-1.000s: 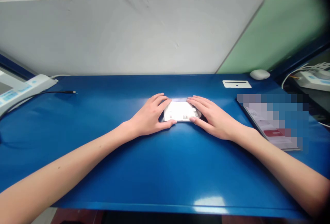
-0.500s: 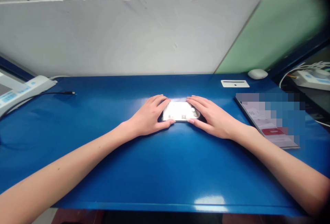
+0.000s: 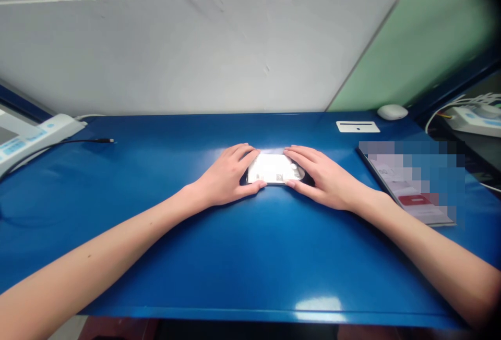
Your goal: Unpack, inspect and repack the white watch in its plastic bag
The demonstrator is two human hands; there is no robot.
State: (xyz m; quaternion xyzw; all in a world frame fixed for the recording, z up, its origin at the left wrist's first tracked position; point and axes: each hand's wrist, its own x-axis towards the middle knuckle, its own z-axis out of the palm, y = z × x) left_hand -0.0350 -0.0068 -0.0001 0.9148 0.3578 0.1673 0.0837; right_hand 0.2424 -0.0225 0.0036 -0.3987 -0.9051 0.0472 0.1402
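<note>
A small flat white device point(image 3: 273, 169) with a dark rim lies in the middle of the blue table point(image 3: 242, 256); glare washes out its face. My left hand point(image 3: 225, 175) holds its left end, fingers along the far edge and thumb on the near edge. My right hand point(image 3: 323, 178) holds the right end the same way. Both hands rest on the table.
A white card with a slot point(image 3: 357, 126) and a white oval object point(image 3: 392, 111) sit at the back right. A dark tablet-like panel point(image 3: 410, 186) lies to the right. A white machine point(image 3: 27, 136) and a black cable point(image 3: 78, 142) are at the left. A grey wall stands behind.
</note>
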